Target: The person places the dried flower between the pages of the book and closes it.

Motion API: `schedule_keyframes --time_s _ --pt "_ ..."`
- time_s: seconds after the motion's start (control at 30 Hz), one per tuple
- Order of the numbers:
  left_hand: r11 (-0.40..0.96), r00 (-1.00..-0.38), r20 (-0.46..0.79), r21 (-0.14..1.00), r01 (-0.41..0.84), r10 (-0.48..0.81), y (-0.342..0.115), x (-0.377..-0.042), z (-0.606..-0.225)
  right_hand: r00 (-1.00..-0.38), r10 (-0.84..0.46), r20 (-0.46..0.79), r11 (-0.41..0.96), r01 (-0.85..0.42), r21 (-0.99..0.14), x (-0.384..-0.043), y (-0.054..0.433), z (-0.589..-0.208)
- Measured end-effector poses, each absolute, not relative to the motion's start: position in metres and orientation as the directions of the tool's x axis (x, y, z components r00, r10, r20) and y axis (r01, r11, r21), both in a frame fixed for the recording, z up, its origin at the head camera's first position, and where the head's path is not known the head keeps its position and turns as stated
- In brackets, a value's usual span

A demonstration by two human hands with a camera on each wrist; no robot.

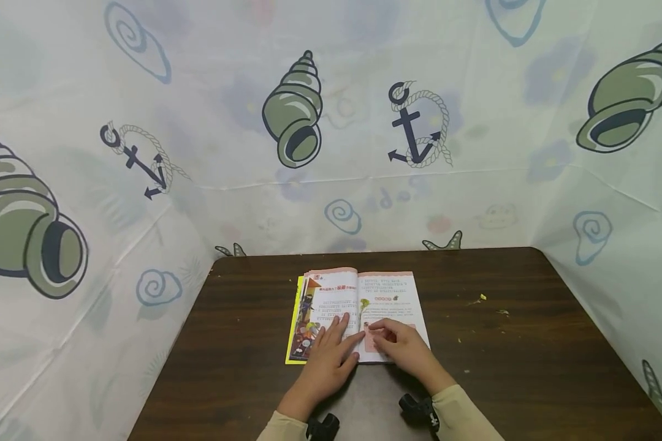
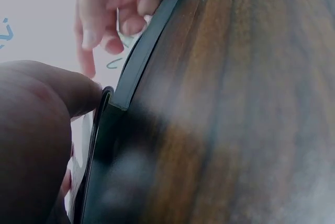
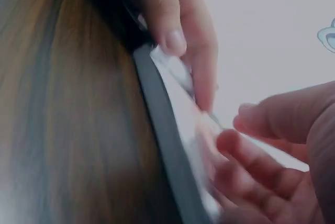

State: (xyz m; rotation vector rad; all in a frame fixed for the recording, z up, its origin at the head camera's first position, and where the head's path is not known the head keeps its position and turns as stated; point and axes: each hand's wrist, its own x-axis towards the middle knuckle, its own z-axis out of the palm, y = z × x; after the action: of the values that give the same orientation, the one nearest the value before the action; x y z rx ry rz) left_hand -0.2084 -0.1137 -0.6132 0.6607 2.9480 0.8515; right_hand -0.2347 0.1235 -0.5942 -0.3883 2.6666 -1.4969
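An open book (image 1: 383,285) with printed pages and a picture down its left page lies on the table. Across its lower left page, my left hand (image 1: 327,361) rests with the fingers spread, the index finger reaching the gutter. My right hand (image 1: 405,349) is over the lower right page, fingers loosely bent and tips near the gutter. Close to the left index finger, its thumb and index finger show a small gap in the right wrist view. A small yellow-green flower sprig (image 1: 365,302) lies by the gutter, above the fingertips. Whether the right fingers touch its stem is unclear.
The dark wooden table (image 1: 232,331) carries a small yellow bit (image 1: 482,297) and dry plant scraps (image 1: 502,312) right of the book. White cloth (image 1: 364,202) printed with shells and anchors stands behind the table and along both sides.
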Motion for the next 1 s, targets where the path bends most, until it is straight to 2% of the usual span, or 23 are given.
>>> schedule_keyframes --time_s 0.07,0.17,0.23,0.3,0.4,0.63,1.0 --pt "0.767 -0.912 0.119 0.505 0.397 0.394 -0.113 -0.209 -0.613 -0.959 -0.247 0.139 0.568 -0.260 -0.781 -0.231 0.133 -0.595" --pt "0.768 -0.911 0.118 0.501 0.399 0.396 -0.112 -0.209 -0.613 -0.935 -0.255 0.246 0.697 -0.354 -0.624 -0.225 0.152 -0.600" --pt "0.770 -0.910 0.115 0.497 0.400 0.398 -0.111 -0.209 -0.614 -0.913 -0.284 0.294 0.731 -0.405 -0.549 -0.220 0.167 -0.605" --pt "0.771 -0.911 0.110 0.498 0.396 0.397 -0.111 -0.209 -0.615 -0.887 -0.329 0.323 0.718 -0.457 -0.525 -0.216 0.183 -0.611" --pt "0.773 -0.913 0.110 0.498 0.393 0.394 -0.112 -0.209 -0.615 -0.872 -0.383 0.305 0.667 -0.490 -0.562 -0.212 0.204 -0.617" --pt "0.769 -0.914 0.111 0.506 0.391 0.391 -0.112 -0.209 -0.612 -0.898 -0.383 0.215 0.556 -0.410 -0.723 -0.213 0.223 -0.619" --pt "0.772 -0.916 0.111 0.504 0.387 0.387 -0.111 -0.207 -0.612 -0.905 -0.405 0.128 0.538 -0.349 -0.767 -0.214 0.226 -0.614"
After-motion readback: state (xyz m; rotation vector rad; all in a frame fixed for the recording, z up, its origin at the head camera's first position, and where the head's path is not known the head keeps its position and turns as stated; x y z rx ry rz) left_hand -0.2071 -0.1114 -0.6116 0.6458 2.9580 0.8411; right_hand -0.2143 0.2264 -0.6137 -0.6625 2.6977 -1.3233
